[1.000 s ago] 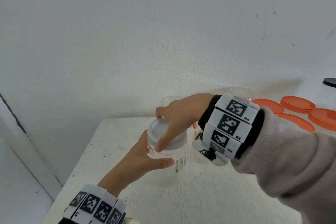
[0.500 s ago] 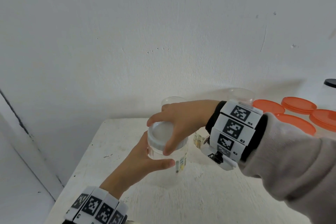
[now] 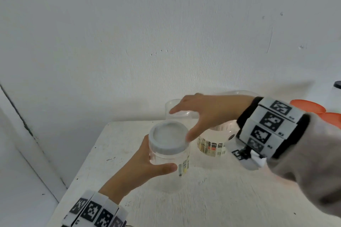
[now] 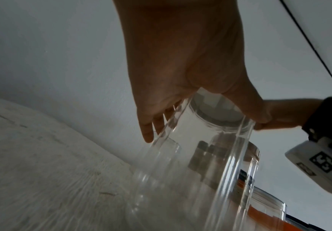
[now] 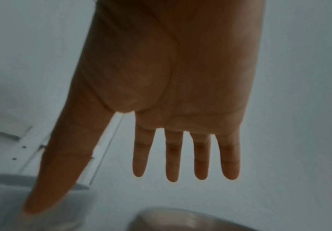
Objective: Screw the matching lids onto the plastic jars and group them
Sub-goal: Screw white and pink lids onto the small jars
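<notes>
While left hand grips upright capped jar w/ fingers wrapped round it, right hand, fingers spread & holding nothing, hovers at jar's 1 o'clock, nearer open jars.

Left hand grips a clear cylindrical plastic jar near its top, fingers curled round it. A pale grey round lid sits on the jar. Below, a worn white table. Right hand at the right edge, beside the lid. Orange lids low right, blurred.
</notes>
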{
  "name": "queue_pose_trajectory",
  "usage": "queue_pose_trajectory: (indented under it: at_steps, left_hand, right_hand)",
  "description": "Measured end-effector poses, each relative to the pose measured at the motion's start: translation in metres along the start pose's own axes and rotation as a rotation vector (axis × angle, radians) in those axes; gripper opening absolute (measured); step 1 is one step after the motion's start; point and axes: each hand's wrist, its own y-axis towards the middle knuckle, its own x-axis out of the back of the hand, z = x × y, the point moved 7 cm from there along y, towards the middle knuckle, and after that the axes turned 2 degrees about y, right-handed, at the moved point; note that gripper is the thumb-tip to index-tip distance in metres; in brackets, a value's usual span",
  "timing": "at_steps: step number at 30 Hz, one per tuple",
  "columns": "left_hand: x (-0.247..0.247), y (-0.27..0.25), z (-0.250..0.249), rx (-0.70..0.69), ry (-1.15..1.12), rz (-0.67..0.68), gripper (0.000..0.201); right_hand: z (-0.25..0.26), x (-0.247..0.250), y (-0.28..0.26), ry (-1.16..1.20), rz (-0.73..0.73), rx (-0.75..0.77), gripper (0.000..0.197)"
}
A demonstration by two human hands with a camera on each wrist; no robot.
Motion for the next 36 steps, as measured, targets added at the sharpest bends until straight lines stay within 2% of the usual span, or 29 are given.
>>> queue_pose_trajectory:
  at_steps: [3, 7, 10, 18, 23, 29, 33, 36]
  left_hand:
    - [0.005, -0.002, 0.0, 0.002, 0.04, 0.019, 0.093]
    - [0.016, -0.003, -0.003, 0.019, 0.066, 0.03, 0.103]
    - [0.021, -0.002, -0.005, 0.052, 0.078, 0.037, 0.102]
    - [0.012, 0.002, -0.006, 0.069, 0.083, 0.05, 0.108]
    - [0.008, 0.003, -0.001, 0.075, 0.09, 0.079, 0.099]
    - [0.02, 0.005, -0.005, 0.004, 0.104, -0.067, 0.097]
    - [0.054, 0.006, -0.003, -0.004, 0.112, -0.289, 0.104]
    - [0.082, 0.011, -0.002, 0.006, 0.174, -0.396, 0.105]
  right_hand:
    - [-0.039, 0.008, -0.01, 0.008, 0.004, -0.129, 0.08]
    - [-0.067, -0.006, -0.018, 0.044, 0.126, -0.201, 0.086]
    - [-0.074, -0.009, -0.02, 0.092, 0.144, -0.218, 0.089]
    - [-0.083, -0.011, -0.023, -0.042, 0.23, -0.332, 0.105]
    - [-0.09, -0.011, -0.025, -0.021, 0.261, -0.304, 0.108]
    - [-0.092, -0.009, -0.021, 0.01, 0.14, -0.248, 0.098]
    - [-0.077, -0.014, -0.007, 0.154, 0.031, -0.212, 0.078]
    - [-0.059, -0.01, 0.012, 0.252, -0.043, -0.156, 0.081]
